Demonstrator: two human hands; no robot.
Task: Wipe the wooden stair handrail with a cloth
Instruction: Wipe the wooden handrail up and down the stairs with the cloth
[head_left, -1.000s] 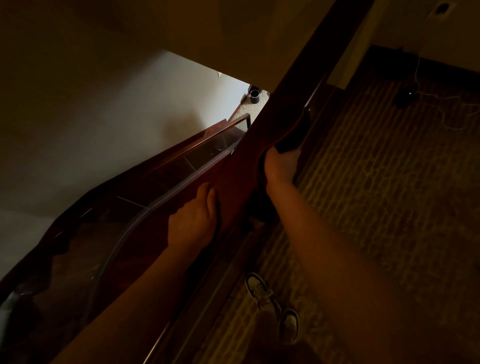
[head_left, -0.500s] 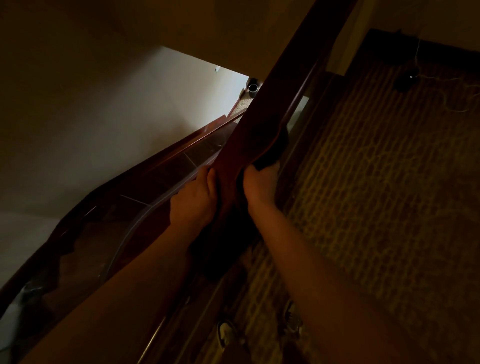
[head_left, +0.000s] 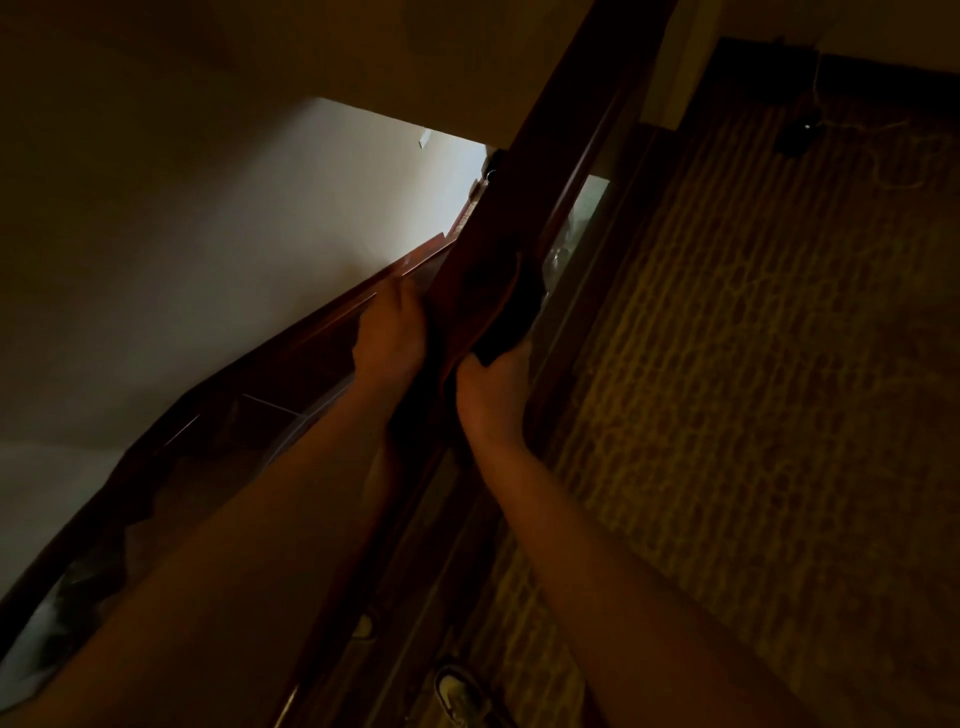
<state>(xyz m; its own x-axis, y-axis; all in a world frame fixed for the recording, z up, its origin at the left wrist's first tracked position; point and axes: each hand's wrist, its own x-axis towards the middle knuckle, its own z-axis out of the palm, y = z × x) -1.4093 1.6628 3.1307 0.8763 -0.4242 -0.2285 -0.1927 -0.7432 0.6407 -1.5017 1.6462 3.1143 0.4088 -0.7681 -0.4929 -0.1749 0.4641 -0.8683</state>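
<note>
A dark red wooden handrail (head_left: 561, 135) runs from the lower middle up to the top right of the dim scene. My right hand (head_left: 491, 387) grips a dark cloth (head_left: 511, 317) against the rail's right side. On the rail's left side rests my left hand (head_left: 392, 332), its fingers laid along the wood; the fingertips are hard to make out in the dark.
A glass balustrade panel (head_left: 574, 218) sits under the rail. Patterned carpet (head_left: 753, 415) covers the landing to the right. My shoes (head_left: 460, 691) stand below. A lower stair rail (head_left: 332, 322) and a white wall (head_left: 260, 249) lie to the left. A small dark object with cable (head_left: 792, 137) lies far right.
My right hand with the cloth slid back down the rail toward me, then a little up again. My left hand stayed on the rail's left side. The camera tilted nearer the rail.
</note>
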